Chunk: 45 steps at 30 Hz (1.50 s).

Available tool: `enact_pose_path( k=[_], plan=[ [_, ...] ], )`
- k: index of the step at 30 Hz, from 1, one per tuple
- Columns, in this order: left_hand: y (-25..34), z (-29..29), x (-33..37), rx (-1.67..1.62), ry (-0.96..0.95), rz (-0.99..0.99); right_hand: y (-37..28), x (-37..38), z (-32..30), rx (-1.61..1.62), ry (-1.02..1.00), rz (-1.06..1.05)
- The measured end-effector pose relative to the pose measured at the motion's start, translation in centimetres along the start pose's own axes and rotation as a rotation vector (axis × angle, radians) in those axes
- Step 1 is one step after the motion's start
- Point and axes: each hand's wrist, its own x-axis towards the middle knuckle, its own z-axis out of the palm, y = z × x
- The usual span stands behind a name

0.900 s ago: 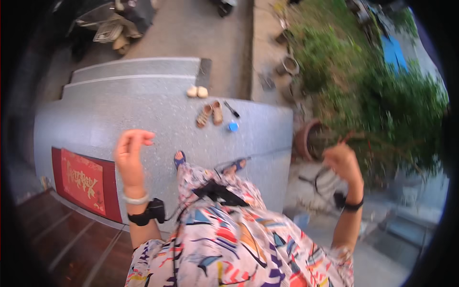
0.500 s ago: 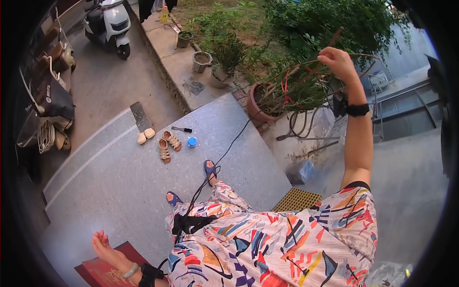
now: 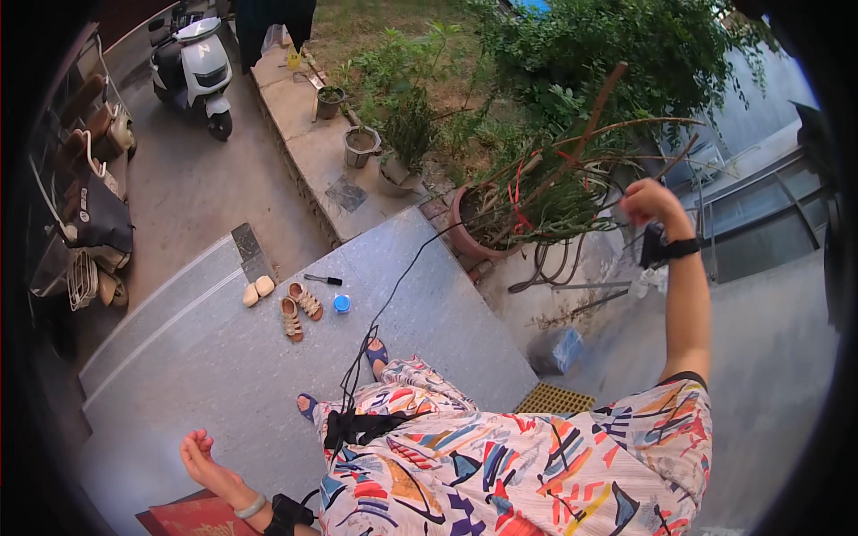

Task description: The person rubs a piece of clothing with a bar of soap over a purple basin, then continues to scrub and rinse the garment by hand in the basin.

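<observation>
My right hand (image 3: pixel 657 204) is raised at the right with its fingers closed, just right of a potted plant (image 3: pixel 572 196) with long bare stems and red ties. Anything in its fingers is too small to make out. My left hand (image 3: pixel 204 460) hangs at the lower left, fingers loosely curled and apart, with nothing in it. Below it lies a red printed sheet or mat (image 3: pixel 192 518). A thin black cable (image 3: pixel 407 277) runs from my waist up across the paving toward the plant's terracotta pot (image 3: pixel 465 234).
On the grey paving stand beige sandals (image 3: pixel 293 320), a blue-lidded jar (image 3: pixel 341 304), a black-handled brush (image 3: pixel 323 280) and two pale blocks (image 3: pixel 258 291). Smaller pots (image 3: pixel 361 146) line the ledge; a white scooter (image 3: pixel 204 67) is parked beyond. A yellow grate (image 3: pixel 556 399) lies near my right side.
My right hand has come down and slightly right, away from the plant's upper stems. My left hand's fingers have curled in a little. The view has shifted slightly.
</observation>
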Motion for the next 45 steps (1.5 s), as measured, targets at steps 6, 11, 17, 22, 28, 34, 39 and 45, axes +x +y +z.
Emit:
enact_pose_path(
  k=[6,11,17,22,28,34,39,45],
  plan=[
    [-6.4,-8.3,0.8,0.137,-0.016,0.055,-16.5,-11.0,-5.0,-0.383,0.372,-0.262],
    [-5.4,-17.0,1.7,0.258,0.054,0.148,-30.9,-15.1,1.8,-0.495,0.075,-0.751],
    [-0.6,-22.8,-2.2,0.346,0.224,0.158,-33.7,-21.7,22.3,-0.561,-0.129,-1.184],
    [6.4,-28.6,-4.5,0.353,0.356,0.114,-32.9,-27.9,30.2,-0.345,-0.413,-1.187],
    [13.3,-30.0,-5.9,0.265,0.635,0.127,-32.7,-28.1,34.8,-0.332,-0.924,-1.051],
    [14.0,-30.5,-1.0,0.168,0.624,0.160,-30.5,-28.5,44.3,-0.658,-1.035,-1.189],
    [17.1,-28.9,7.2,0.147,0.521,0.285,-34.2,-29.8,47.5,-0.502,-0.899,-1.141],
    [17.0,-25.8,16.8,0.226,0.459,0.275,-45.9,-28.9,54.1,-0.039,-0.645,-1.258]
  ],
)
